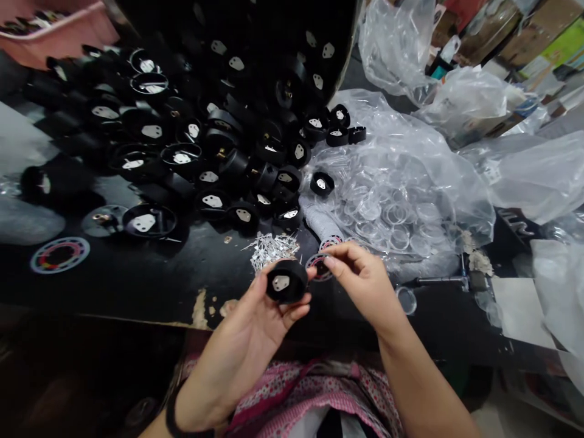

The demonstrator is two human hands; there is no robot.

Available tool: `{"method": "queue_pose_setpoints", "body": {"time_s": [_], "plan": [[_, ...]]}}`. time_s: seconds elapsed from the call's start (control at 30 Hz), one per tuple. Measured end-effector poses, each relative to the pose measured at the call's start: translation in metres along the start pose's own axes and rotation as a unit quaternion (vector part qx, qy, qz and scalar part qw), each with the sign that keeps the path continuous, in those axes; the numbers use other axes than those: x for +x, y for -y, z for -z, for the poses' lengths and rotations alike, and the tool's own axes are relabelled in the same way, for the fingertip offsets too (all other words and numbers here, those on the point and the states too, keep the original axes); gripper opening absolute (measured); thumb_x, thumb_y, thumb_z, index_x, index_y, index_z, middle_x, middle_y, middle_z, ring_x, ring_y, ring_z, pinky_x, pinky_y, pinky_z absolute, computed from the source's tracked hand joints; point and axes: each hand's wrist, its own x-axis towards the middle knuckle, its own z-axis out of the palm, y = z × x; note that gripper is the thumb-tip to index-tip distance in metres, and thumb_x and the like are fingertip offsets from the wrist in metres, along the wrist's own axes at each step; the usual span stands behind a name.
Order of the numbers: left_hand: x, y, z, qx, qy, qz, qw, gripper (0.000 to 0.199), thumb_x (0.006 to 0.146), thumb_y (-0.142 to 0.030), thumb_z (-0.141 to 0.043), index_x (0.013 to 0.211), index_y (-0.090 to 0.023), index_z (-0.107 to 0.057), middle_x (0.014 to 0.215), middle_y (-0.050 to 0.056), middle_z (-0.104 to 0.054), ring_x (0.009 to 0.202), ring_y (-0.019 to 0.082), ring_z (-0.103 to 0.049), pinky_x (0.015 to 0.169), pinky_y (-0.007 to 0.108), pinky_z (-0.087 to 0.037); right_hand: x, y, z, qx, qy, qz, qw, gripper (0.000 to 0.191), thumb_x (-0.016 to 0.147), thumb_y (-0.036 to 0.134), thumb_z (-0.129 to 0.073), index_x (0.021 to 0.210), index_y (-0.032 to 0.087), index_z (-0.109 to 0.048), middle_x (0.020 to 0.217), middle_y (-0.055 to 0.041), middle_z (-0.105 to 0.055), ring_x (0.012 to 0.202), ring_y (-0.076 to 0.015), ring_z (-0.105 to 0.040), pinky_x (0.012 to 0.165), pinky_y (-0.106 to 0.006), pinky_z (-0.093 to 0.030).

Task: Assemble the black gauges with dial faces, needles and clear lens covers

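Observation:
My left hand (260,328) is closed around a round black gauge housing (286,283), its open face turned up toward me. Inside the housing shows a pale metal plate (280,283) with small holes. Beside it, my right hand (360,280) pinches a thin printed dial disc (319,267) by its edge, close to the housing. Just behind the disc lies a long stack of similar dials (322,222). Past my left fingertips sits a heap of small white pointers (274,249).
Many black housings (212,201) are piled at the back left. Clear round lenses (396,213) spill from a plastic bag (438,164) at right. A screwdriver-like tool (440,280) lies near a white card (522,310). A larger dial (59,255) rests at left, below a pink bin (68,30).

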Motion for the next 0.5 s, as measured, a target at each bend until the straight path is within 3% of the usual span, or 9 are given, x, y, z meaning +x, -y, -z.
{"method": "queue_pose_setpoints", "body": {"time_s": [0.1,0.2,0.33,0.5], "plan": [[0.004,0.004,-0.005,0.02,-0.015,-0.038,0.999,0.029,0.095,-0.04,-0.062,0.114,-0.019,-0.072,0.117,0.011,-0.075,0.098,0.021,-0.073,0.086,0.031,-0.062,-0.009,0.008,-0.006,0.017,-0.005,-0.022,1.0,0.02,0.089,0.028,-0.061,0.105,0.022,-0.07,0.096,-0.0024,-0.074,0.085,-0.016,-0.068,0.076,-0.029,-0.052],[0.003,0.008,-0.006,0.052,-0.023,-0.061,0.997,0.027,0.092,-0.035,-0.067,0.114,-0.02,-0.073,0.117,0.009,-0.076,0.102,0.021,-0.073,0.088,0.031,-0.061,-0.013,0.016,-0.012,-0.008,-0.032,-0.001,0.999,0.013,0.089,0.025,-0.061,0.099,0.022,-0.07,0.091,-0.0006,-0.073,0.081,-0.014,-0.066,0.074,-0.027,-0.051],[-0.001,0.018,-0.008,0.084,-0.01,-0.06,0.995,0.026,0.089,-0.038,-0.071,0.113,-0.029,-0.076,0.122,0.003,-0.075,0.114,0.021,-0.069,0.09,0.028,-0.06,-0.018,0.025,-0.024,-0.051,-0.022,0.041,0.998,0.008,0.09,0.018,-0.06,0.094,0.021,-0.066,0.089,0.0005,-0.069,0.079,-0.0118,-0.063,0.074,-0.024,-0.051],[-0.001,0.024,-0.005,0.144,-0.016,-0.085,0.986,0.029,0.084,-0.042,-0.075,0.112,-0.035,-0.077,0.133,-0.001,-0.071,0.126,0.025,-0.062,0.097,0.029,-0.057,-0.019,0.023,-0.026,-0.028,0.01,-0.033,0.999,0.002,0.089,0.023,-0.062,0.089,0.022,-0.06,0.079,0.0019,-0.064,0.068,-0.0115,-0.06,0.061,-0.024,-0.049]]}}
